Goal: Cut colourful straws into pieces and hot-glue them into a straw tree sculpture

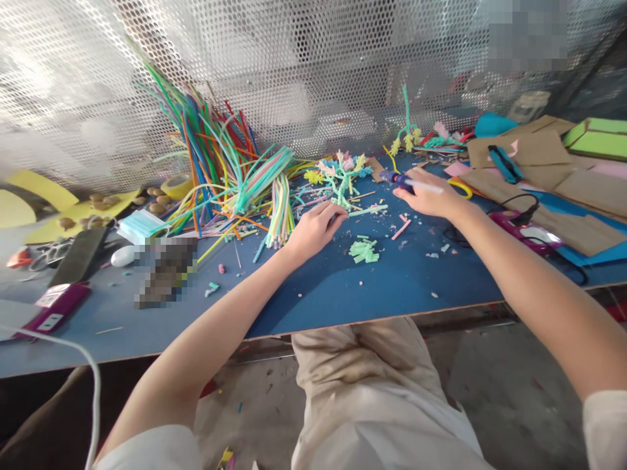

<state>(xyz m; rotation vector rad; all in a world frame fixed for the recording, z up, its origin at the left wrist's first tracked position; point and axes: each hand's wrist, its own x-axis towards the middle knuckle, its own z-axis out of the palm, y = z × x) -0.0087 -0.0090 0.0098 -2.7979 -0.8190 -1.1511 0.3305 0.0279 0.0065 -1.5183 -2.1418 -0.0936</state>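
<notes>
My left hand [316, 230] is closed in a pinch at the end of a mint-green pipe cleaner piece [368, 211], which sticks out to the right from the fingertips. In my right hand [428, 192] is a purple glue gun [396, 177], its nozzle pointing left and a whitish glue stick [431, 187] jutting from its back. Just beyond my left fingertips stands a branching pipe cleaner plant [343, 179] with yellow, pink and blue tips. Nearer to me lies a small pile of cut green pieces [364, 250], with a pink piece [401, 229] to its right.
Bundled pipe cleaners [264, 179] crowd the back left against a perforated metal screen [274, 59]. A white mouse-shaped object [123, 256] and a purple box [56, 307] lie at left. Cardboard pieces [519, 153] and a corded purple device [524, 230] occupy the right of the blue table [313, 294].
</notes>
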